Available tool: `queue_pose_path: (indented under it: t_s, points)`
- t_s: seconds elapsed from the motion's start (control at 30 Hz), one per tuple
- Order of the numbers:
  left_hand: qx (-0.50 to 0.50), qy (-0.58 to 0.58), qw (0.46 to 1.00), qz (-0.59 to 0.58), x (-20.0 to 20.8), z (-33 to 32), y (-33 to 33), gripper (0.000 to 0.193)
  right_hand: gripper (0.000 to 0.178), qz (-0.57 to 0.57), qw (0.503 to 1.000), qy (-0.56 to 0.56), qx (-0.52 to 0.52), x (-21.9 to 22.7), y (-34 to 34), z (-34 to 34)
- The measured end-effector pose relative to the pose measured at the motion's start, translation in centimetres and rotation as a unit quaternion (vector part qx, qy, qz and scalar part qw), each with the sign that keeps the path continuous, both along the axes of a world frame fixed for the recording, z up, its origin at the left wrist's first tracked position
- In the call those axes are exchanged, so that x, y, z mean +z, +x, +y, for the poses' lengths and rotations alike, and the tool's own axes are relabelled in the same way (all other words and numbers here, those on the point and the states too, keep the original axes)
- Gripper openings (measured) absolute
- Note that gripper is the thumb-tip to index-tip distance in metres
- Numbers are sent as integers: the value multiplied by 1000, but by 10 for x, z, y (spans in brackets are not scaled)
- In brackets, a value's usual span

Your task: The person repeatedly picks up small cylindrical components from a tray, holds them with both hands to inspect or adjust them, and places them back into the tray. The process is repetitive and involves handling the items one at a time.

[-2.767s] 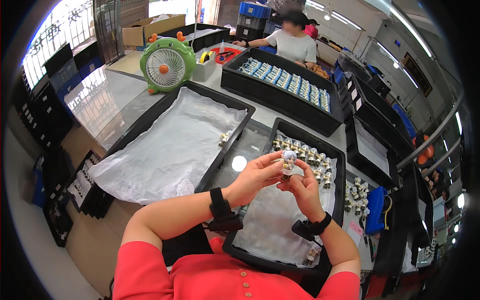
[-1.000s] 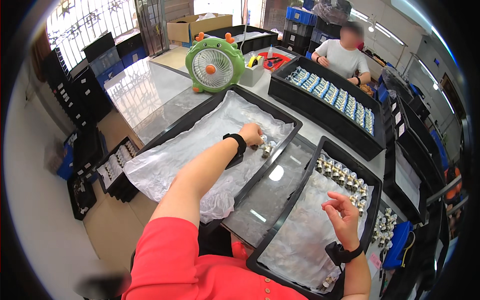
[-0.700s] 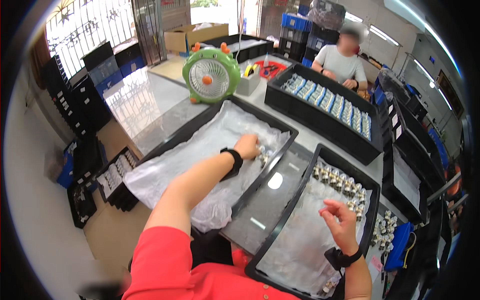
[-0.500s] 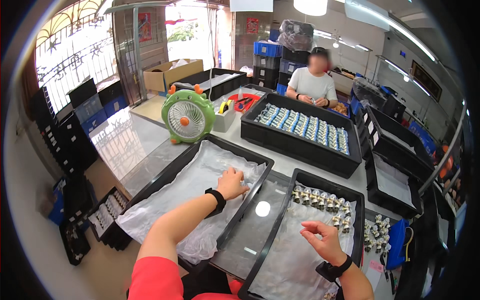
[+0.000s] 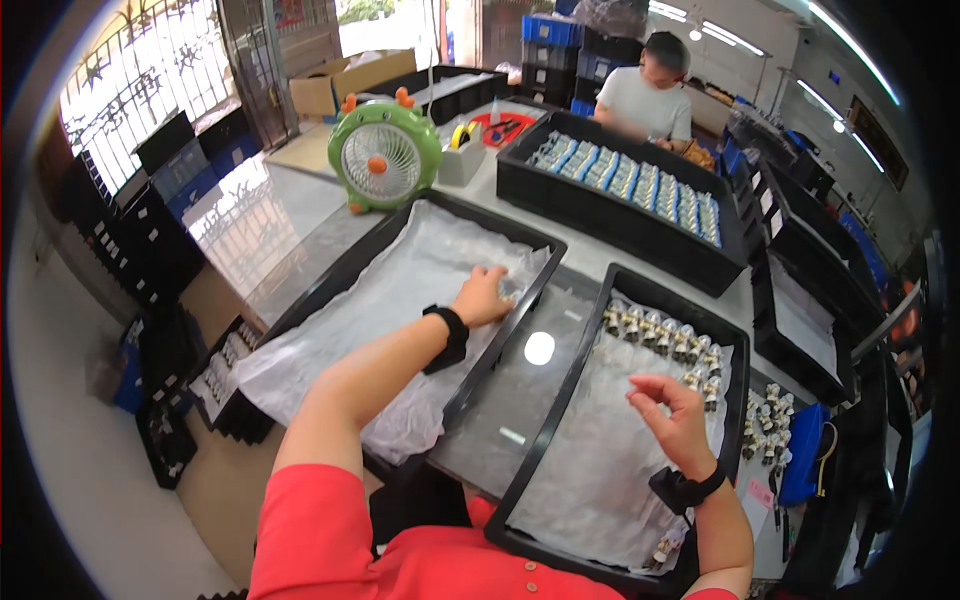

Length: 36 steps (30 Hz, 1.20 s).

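My left hand (image 5: pixel 482 297) reaches into the left black tray (image 5: pixel 345 282), near its right wall. Its fingers curl downward at the liner, and what they may hold is mostly hidden. A crumpled white plastic sheet (image 5: pixel 370 310) lines this tray. Over the right black tray (image 5: pixel 545 440) hovers my right hand (image 5: pixel 675 425), thumb and fingers bent with a small gap and nothing visible between them. Just beyond it, small metal fittings (image 5: pixel 660 333) with brass and dark parts stand in rows along the tray's far end. A few more fittings (image 5: pixel 668 545) lie at its near right corner.
A green fan (image 5: pixel 383 155) stands behind the left tray. Farther back, a deep black crate (image 5: pixel 620 228) holds rows of fittings with blue strips, and a person (image 5: pixel 650 95) sits behind it. Loose fittings (image 5: pixel 768 425) and a blue pouch (image 5: pixel 803 455) lie to the right.
The whole scene has shifted upward in the picture as my head tilts down. Both hands stay at about the same places over their trays. The person opposite has lowered their head.
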<state>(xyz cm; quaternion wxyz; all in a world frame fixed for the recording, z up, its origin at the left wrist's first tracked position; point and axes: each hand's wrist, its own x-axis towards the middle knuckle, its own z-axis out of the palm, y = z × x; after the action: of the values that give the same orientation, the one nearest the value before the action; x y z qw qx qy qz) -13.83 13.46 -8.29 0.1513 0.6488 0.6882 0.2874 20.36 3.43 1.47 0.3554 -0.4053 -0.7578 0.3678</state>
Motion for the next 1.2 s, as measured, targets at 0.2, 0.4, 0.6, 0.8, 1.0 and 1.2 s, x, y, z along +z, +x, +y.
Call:
queue_pose_path:
  t_s: [0.2,0.4,0.6,0.8,1.0,1.2]
  points:
    - [35,-90,995,8,2,12,-21,48,21,36,999,-6,8,-4,1,1]
    - [30,-104,993,-39,10,5,-22,39,19,16,1000,0,-1,-5,-1,4]
    - [43,-89,995,4,3,18,-21,43,16,33,998,25,-40,-11,12,17]
    - [-21,-68,976,-204,82,-52,1,46,18,46,986,78,-139,-13,30,47]
    - [-217,-228,826,-467,134,-116,94,33,19,-243,953,88,-161,-30,74,68]
    - [-319,-358,715,-509,134,-177,138,34,43,-369,911,129,-130,-60,82,77]
